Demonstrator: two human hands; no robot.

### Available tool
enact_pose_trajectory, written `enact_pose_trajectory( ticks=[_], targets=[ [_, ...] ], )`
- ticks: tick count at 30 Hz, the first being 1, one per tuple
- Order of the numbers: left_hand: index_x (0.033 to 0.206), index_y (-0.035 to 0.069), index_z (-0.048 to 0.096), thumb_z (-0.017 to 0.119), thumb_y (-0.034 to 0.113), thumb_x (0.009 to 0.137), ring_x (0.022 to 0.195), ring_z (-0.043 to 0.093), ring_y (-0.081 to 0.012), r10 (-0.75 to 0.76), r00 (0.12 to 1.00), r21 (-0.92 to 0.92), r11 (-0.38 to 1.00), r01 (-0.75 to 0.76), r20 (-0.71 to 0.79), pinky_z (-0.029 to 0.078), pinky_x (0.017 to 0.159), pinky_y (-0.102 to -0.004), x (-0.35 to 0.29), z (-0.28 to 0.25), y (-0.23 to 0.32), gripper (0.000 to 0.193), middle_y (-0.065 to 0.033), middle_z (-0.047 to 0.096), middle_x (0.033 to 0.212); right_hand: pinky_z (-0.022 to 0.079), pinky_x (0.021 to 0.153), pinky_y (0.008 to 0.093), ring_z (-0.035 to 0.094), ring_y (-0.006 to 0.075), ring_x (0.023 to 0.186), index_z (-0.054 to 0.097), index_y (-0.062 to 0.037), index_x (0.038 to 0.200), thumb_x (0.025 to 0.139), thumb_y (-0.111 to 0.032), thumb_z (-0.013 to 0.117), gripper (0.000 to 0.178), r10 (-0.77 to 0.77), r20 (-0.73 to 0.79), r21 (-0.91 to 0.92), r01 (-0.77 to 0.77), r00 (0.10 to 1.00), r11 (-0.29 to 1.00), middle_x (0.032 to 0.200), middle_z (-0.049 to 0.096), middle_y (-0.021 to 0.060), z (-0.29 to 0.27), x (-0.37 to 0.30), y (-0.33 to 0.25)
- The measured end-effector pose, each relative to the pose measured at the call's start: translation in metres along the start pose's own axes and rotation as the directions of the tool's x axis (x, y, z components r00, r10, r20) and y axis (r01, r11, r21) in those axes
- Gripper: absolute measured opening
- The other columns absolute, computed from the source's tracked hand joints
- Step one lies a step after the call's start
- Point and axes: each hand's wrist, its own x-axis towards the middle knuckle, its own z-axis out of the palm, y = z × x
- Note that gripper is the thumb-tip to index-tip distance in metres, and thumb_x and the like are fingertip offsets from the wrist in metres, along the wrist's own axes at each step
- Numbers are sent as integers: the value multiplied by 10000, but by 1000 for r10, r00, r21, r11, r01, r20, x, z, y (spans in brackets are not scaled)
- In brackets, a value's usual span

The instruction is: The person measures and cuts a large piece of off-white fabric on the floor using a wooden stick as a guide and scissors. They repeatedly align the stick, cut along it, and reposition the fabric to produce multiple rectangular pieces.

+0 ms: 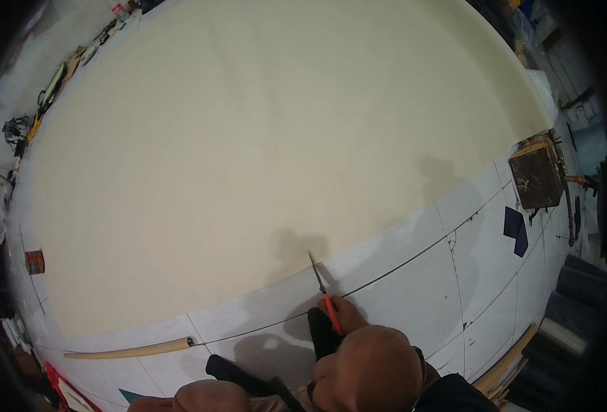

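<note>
Two knees [379, 360]; right hand [350, 316] holds one pair of scissors [327, 298].

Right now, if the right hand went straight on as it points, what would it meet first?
The right hand would likely meet the cream sheet, whose near edge the red-handled scissors overlap in view; depth is unclear.

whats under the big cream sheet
White tiled floor shows past the near edge of the cream sheet, so the sheet seems to lie on it. Anything else underneath can't be seen, because the sheet covers it.
</note>
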Motion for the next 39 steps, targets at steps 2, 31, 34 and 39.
enact_pose_trajectory(
  ticks=[2, 31, 34, 39],
  targets=[
    [1089, 79, 506, 534, 272, 900, 1019, 529, -225, 96, 995, -32, 995, -96, 13, 393, 827, -357, -2, 2, 16, 271, -95, 530, 1012, 420, 523, 285, 504, 110, 560, 612, -34, 935, 916, -470, 562, 439, -5, -18, 16, 5, 1000, 1000, 680, 545, 20, -1, -2, 3],
    [1087, 21, 562, 671, 66, 756, 981, 534, -249, -682, 731, 929, 286, 236, 24, 402, 895, -366, -92, -168, -140, 352, -122, 563, 1033, 404, 478, 255, 495, 91, 516, 578, -46, 873, 900, -510, 566, 465, -153, 18, 89, 151, 988, 985, 649, 497, 0, -5, -9, -5],
    [1052, 68, 589, 699, 129, 716, 1008, 519, -332, -822, 535, 980, 181, -82, 197, 359, 960, -484, -150, -201, -148, 359, -149, 554, 1035, 400, 475, 252, 494, 86, 518, 568, -50, 856, 896, -514, 570, 465, -110, 63, 104, 103, 992, 989, 641, 487, 0, -4, -7, -11],
    [1041, 91, 606, 691, 137, 719, 994, 521, -312, -782, 562, 960, 176, -216, 270, 267, 1054, -588, -194, -216, -158, 335, -120, 548, 1001, 392, 473, 251, 484, 82, 516, 562, -52, 838, 905, -499, 565, 452, -89, 50, 73, 85, 995, 994, 629, 483, 0, -3, -6, -11]
  ],
)
